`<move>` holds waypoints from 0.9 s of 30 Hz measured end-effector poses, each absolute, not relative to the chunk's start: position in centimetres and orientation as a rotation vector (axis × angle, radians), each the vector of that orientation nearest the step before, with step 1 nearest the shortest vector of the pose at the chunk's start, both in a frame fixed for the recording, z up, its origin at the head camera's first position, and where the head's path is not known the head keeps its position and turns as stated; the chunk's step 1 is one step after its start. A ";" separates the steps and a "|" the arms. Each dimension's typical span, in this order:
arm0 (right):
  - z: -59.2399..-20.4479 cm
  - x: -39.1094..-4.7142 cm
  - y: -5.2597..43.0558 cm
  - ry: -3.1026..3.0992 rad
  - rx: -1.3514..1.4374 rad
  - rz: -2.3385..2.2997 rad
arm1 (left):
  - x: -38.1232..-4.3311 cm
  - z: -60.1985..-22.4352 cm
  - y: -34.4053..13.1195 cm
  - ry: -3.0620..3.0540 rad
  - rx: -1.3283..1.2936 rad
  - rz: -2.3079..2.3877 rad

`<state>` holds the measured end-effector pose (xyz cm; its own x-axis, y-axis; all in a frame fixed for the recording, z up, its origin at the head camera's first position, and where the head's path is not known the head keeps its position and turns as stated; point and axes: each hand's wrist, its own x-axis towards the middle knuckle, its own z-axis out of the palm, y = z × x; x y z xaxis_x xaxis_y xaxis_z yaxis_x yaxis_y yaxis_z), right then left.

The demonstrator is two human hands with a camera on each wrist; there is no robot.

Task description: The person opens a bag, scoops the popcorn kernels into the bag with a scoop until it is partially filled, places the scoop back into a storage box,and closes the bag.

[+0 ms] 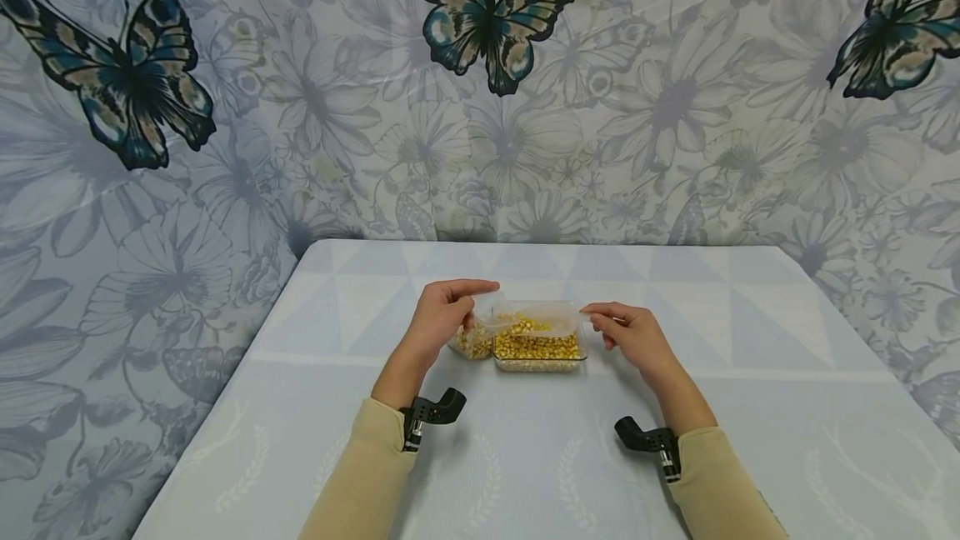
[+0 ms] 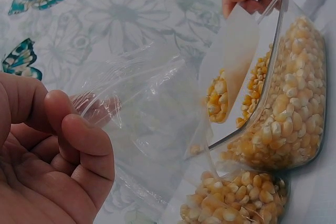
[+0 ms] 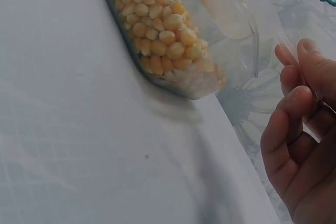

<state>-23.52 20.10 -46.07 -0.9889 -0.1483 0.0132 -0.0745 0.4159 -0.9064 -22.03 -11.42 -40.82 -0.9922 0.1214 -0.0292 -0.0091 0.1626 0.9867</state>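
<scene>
A clear rectangular container (image 1: 540, 363) full of yellow corn kernels stands on the table between both hands. Against its left side lies a clear plastic bag (image 2: 142, 103), with more kernels in its bottom. My left hand (image 1: 441, 317) pinches the bag's upper edge between thumb and fingers and holds the film up. My right hand (image 1: 633, 336) is at the container's right end, pinching the edge of a thin, translucent whitish plastic piece (image 2: 242, 40). That piece leans over the container's top, and some kernels lie against it. Its full shape is hard to make out.
The pale patterned table (image 1: 525, 465) extends toward me and to both sides. Behind its far edge rises a wall covering (image 1: 675, 148) with flowers and butterflies. Each wrist carries a black camera mount (image 1: 438, 408).
</scene>
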 end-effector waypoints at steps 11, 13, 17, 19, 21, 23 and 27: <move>-45.0 -23.2 20.3 2.600 -0.177 -1.659 | -22.1 -40.8 -11.4 2.310 0.113 1.967; -44.8 -23.1 20.4 2.606 -0.186 -1.664 | -22.1 -40.8 -11.4 2.309 0.121 1.967; -44.6 -23.0 20.4 2.623 -0.209 -1.690 | -22.0 -40.8 -11.4 2.304 0.126 1.972; -44.5 -22.9 20.4 2.623 -0.223 -1.711 | -22.0 -40.7 -11.4 2.304 0.127 1.976; -44.4 -22.9 20.4 2.623 -0.231 -1.727 | -22.0 -40.7 -11.4 2.303 0.124 1.977; -44.2 -22.9 20.5 2.622 -0.243 -1.739 | -22.0 -40.7 -11.4 2.307 0.128 1.976; -44.0 -22.8 20.5 2.624 -0.273 -1.770 | -22.0 -40.7 -11.3 2.313 0.119 1.973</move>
